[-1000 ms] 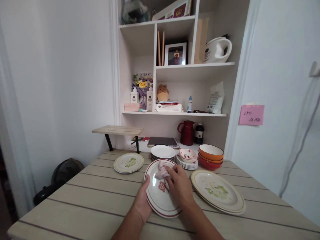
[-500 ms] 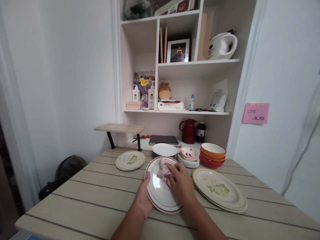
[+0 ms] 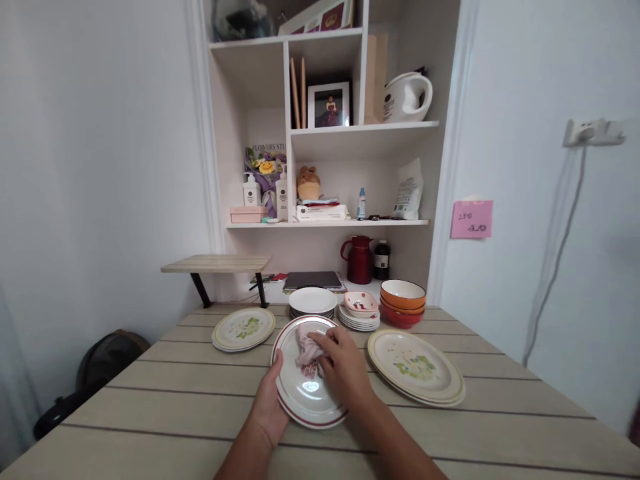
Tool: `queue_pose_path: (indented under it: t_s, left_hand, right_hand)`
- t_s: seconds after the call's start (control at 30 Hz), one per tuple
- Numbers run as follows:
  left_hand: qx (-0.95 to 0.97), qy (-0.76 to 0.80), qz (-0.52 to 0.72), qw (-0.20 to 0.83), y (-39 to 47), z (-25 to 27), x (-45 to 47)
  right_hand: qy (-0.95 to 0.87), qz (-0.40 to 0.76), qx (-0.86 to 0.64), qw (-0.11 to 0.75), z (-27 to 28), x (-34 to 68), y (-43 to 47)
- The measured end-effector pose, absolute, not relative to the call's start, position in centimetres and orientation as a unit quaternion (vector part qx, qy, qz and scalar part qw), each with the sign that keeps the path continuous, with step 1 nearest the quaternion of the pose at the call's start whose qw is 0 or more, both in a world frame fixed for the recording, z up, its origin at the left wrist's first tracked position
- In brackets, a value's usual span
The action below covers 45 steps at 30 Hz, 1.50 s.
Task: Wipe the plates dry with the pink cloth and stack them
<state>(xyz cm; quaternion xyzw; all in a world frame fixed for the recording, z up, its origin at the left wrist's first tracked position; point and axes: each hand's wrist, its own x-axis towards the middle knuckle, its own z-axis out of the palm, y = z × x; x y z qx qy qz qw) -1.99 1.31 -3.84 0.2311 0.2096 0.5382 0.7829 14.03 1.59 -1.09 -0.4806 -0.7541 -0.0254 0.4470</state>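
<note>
A white plate (image 3: pixel 311 400) with a red-striped rim and red lettering is tilted up toward me in the middle. My left hand (image 3: pixel 270 403) grips its left edge, thumb on the rim and the other fingers hidden beneath. Pinched in my right hand (image 3: pixel 343 367) is a crumpled pale pink cloth (image 3: pixel 306 345), pressed on the plate's upper face. Two oval plates (image 3: pixel 420 367) with a green leaf pattern lie stacked to the right. Smaller plates (image 3: pixel 244 329) with a similar pattern lie to the left.
Behind the held plate stand stacked white plates (image 3: pixel 313 301), small dishes (image 3: pixel 361 303) on saucers, and orange and red bowls (image 3: pixel 403 303). A raised wooden stand (image 3: pixel 217 263) is at the table's back left. Beyond are a red jug (image 3: pixel 359 260) and shelves (image 3: pixel 327 224).
My view has turned right, so the scene sits further left. The cloth has shifted a little on the plate, showing more red lettering. Both holds stay the same.
</note>
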Motion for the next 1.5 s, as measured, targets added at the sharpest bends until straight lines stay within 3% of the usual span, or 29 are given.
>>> queue_pose_path:
  t_s: [0.57, 0.77, 0.97, 1.3, 1.5]
  left_hand:
    - [0.249, 0.195, 0.517, 0.795, 1.2, -3.9, -2.1]
    - [0.239, 0.198, 0.507, 0.804, 0.3, -2.7, -1.7]
    - [0.245, 0.174, 0.485, 0.821, -0.3, -2.2, -1.3]
    - [0.274, 0.154, 0.502, 0.806, 0.4, -3.9, -1.2]
    - [0.267, 0.185, 0.538, 0.778, 0.4, -3.9, -1.0]
  right_hand:
    - [-0.757, 0.019, -0.471, 0.453, -1.1, 14.3, 1.5]
    - [-0.712, 0.082, -0.455, 0.529, -0.9, 14.6, 1.4]
    - [-0.664, 0.032, -0.497, 0.557, -1.4, 15.4, 1.9]
    - [-0.690, -0.113, -0.574, 0.426, -2.6, 16.0, 2.8]
    - [-0.769, -0.101, -0.517, 0.361, -2.0, 13.3, 1.4]
